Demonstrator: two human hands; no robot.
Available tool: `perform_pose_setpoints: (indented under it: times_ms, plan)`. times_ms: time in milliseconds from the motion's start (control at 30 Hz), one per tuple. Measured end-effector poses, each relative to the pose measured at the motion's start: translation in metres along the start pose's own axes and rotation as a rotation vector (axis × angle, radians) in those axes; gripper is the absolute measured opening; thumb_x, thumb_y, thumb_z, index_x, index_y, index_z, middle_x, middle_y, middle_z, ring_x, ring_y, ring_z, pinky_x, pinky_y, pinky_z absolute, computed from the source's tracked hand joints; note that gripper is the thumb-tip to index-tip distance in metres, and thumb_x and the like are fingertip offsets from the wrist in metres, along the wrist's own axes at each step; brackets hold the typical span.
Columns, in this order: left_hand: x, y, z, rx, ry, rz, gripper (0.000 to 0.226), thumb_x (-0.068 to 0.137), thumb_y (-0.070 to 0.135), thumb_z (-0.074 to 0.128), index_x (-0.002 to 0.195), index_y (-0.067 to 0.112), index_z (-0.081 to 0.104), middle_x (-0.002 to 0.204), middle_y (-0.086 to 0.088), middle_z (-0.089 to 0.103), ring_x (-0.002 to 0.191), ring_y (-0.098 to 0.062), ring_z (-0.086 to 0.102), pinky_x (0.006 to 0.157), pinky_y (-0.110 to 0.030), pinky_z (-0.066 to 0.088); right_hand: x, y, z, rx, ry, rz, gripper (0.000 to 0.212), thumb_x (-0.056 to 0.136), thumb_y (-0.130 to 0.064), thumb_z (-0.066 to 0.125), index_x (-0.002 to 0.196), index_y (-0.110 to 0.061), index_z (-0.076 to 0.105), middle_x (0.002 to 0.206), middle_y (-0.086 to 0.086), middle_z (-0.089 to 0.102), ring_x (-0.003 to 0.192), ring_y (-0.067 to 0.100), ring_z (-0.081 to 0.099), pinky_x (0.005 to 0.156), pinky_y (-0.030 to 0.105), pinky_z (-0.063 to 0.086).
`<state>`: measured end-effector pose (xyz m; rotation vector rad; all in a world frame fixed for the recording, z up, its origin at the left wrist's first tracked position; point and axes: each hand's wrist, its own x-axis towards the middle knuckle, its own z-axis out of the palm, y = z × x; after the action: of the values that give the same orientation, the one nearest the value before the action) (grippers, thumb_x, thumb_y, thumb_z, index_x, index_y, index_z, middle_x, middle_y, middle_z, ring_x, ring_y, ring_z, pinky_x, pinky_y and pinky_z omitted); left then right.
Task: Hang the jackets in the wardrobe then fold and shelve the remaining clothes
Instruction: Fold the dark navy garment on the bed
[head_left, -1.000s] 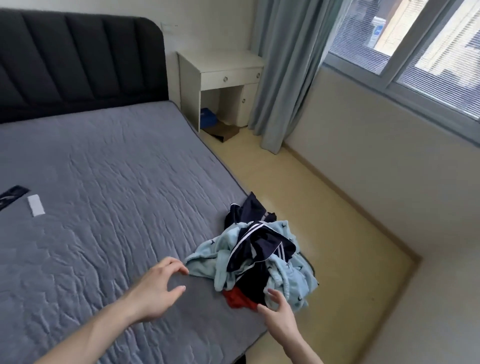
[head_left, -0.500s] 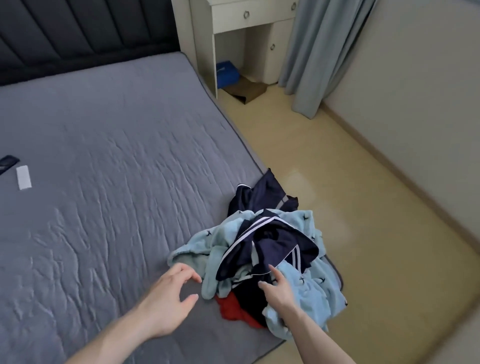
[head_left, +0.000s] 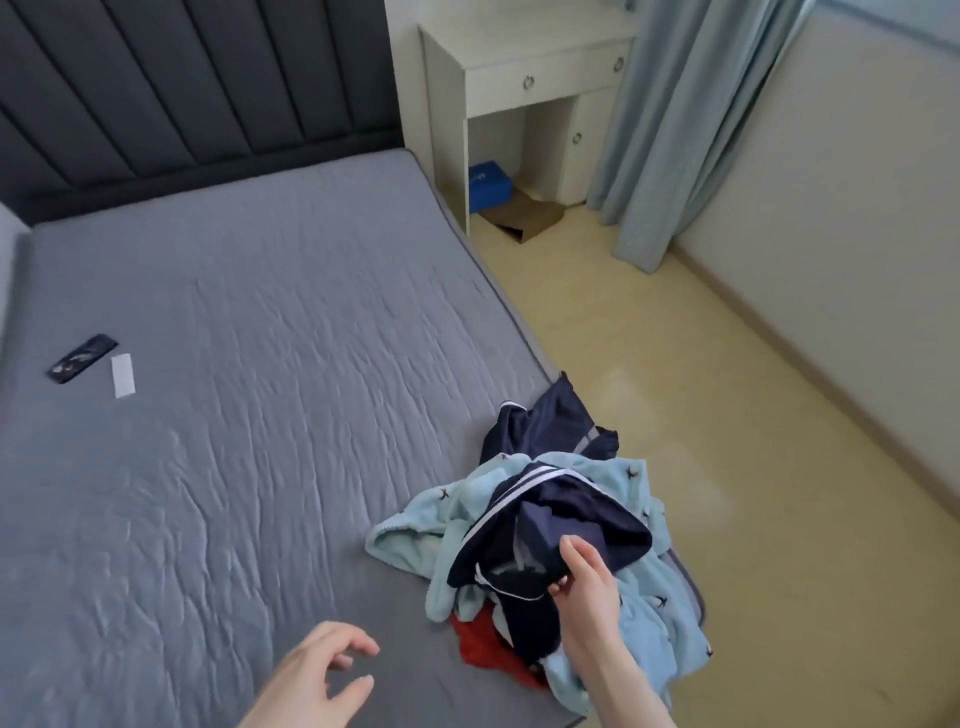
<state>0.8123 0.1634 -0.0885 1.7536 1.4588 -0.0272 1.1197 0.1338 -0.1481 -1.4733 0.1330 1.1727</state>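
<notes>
A: Location of the clothes?

B: One heap at the near right corner of the grey mattress (head_left: 234, 415), some of it spilling over the edge. Top layer: navy jacket (head_left: 566, 525) with white stripes. Beneath and around it: light blue fleece garment (head_left: 649, 613) with small dark marks. A red garment (head_left: 483, 649) shows at the heap's near side, mostly covered. A second fold of navy fabric sticks out at the far side; whether it belongs to the same jacket, I cannot tell.

A: Right hand?

B: Right hand (head_left: 587, 582) is at the jacket's near edge, thumb and fingers pinching the navy fabric.

A: Left hand?

B: Left hand (head_left: 311, 680) is over the mattress, left of the heap and apart from it. Fingers spread and loosely bent, nothing in them.

A: Other items?

B: Dark remote (head_left: 83, 358) and a white strip (head_left: 123, 375) side by side at the mattress's far left. White bedside desk (head_left: 524, 67) past the bed, blue box (head_left: 489, 183) under it, curtain (head_left: 670, 130) to its right.
</notes>
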Motion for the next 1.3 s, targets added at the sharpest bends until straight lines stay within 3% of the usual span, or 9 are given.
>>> perform_pose_setpoints:
  times_ms: [200,400,533,633,800,967,1067,1167,1300]
  plan:
    - [-0.064,0.026,-0.032,-0.097,-0.013,0.085,0.029,0.086,0.032,0.074,0.104,0.049,0.058,0.12,0.025,0.057,0.104,0.008,0.06,0.083,-0.018,0.051,-0.158,-0.095,0.048,0.085,-0.488,-0.108,0.018,0.096,-0.014,0.057,0.078,-0.019,0.059,0.086,0.007,0.056,0.08,0.022,0.055,0.067,0.028,0.046]
    - [-0.117,0.054,-0.092,-0.359,0.139,0.257,0.114,0.057,0.06,0.092,0.149,0.055,0.024,0.142,0.042,0.035,0.129,0.015,0.041,0.099,-0.02,0.045,-0.303,-0.127,0.127,0.07,-0.891,-0.245,0.002,0.094,-0.014,0.057,0.094,-0.015,0.055,0.082,0.011,0.037,0.075,0.027,0.044,0.064,0.03,0.04]
    - [-0.151,0.056,-0.151,-0.485,0.332,0.444,0.052,0.079,0.029,0.086,0.122,0.045,0.061,0.118,0.022,0.067,0.11,0.004,0.064,0.085,-0.011,0.049,-0.367,-0.101,0.174,-0.156,-1.102,-0.312,0.012,0.1,-0.006,0.051,0.108,-0.009,0.059,0.086,0.011,0.057,0.083,0.025,0.062,0.073,0.031,0.055]
    - [-0.177,0.025,-0.19,-0.496,0.358,0.388,0.033,0.096,0.012,0.067,0.082,0.042,0.068,0.075,0.023,0.065,0.069,0.008,0.057,0.065,-0.016,0.044,-0.381,-0.073,0.186,-0.299,-1.026,-0.381,0.024,0.101,0.001,0.054,0.121,-0.009,0.062,0.095,0.014,0.064,0.09,0.025,0.063,0.08,0.032,0.059]
    - [-0.223,-0.024,-0.23,-0.575,0.386,0.346,0.013,0.1,0.031,0.065,0.095,0.024,0.075,0.093,0.01,0.078,0.091,0.0,0.071,0.075,-0.021,0.054,-0.367,0.007,0.17,-0.663,-0.72,-0.473,0.051,0.095,0.005,0.063,0.138,-0.02,0.051,0.12,0.013,0.071,0.104,0.028,0.068,0.093,0.046,0.056]
    - [-0.254,-0.032,-0.279,-0.717,0.468,0.389,0.017,0.098,0.033,0.066,0.093,0.02,0.076,0.096,0.004,0.079,0.093,-0.008,0.073,0.082,-0.026,0.056,-0.374,0.114,0.164,-1.269,-0.878,-0.337,0.065,0.078,-0.016,0.085,0.133,-0.028,0.053,0.126,-0.005,0.065,0.117,0.015,0.064,0.101,0.038,0.053]
    - [-0.268,-0.035,-0.308,-0.957,0.411,0.367,0.021,0.098,0.032,0.066,0.094,0.015,0.078,0.099,-0.008,0.078,0.09,-0.016,0.075,0.073,-0.033,0.061,-0.387,0.157,0.183,-1.364,-0.802,-0.351,0.029,0.081,-0.04,0.081,0.104,-0.035,0.064,0.092,-0.022,0.069,0.091,0.0,0.065,0.077,0.015,0.054]
    - [-0.282,-0.05,-0.337,-1.065,0.319,0.35,0.019,0.101,0.032,0.063,0.1,0.016,0.074,0.081,0.006,0.076,0.066,-0.008,0.072,0.047,-0.018,0.049,-0.396,0.181,0.212,-1.292,-0.682,-0.274,0.035,0.087,-0.045,0.076,0.115,-0.027,0.065,0.103,-0.015,0.066,0.089,-0.006,0.059,0.064,0.0,0.044]
    - [-0.292,-0.103,-0.378,-0.863,0.568,0.313,0.021,0.096,0.039,0.066,0.096,0.021,0.077,0.092,0.006,0.079,0.086,-0.014,0.076,0.064,-0.025,0.057,-0.404,0.172,0.249,-1.276,-0.759,-0.434,0.027,0.098,-0.025,0.061,0.081,-0.005,0.067,0.074,0.003,0.07,0.08,0.015,0.069,0.075,0.048,0.052]
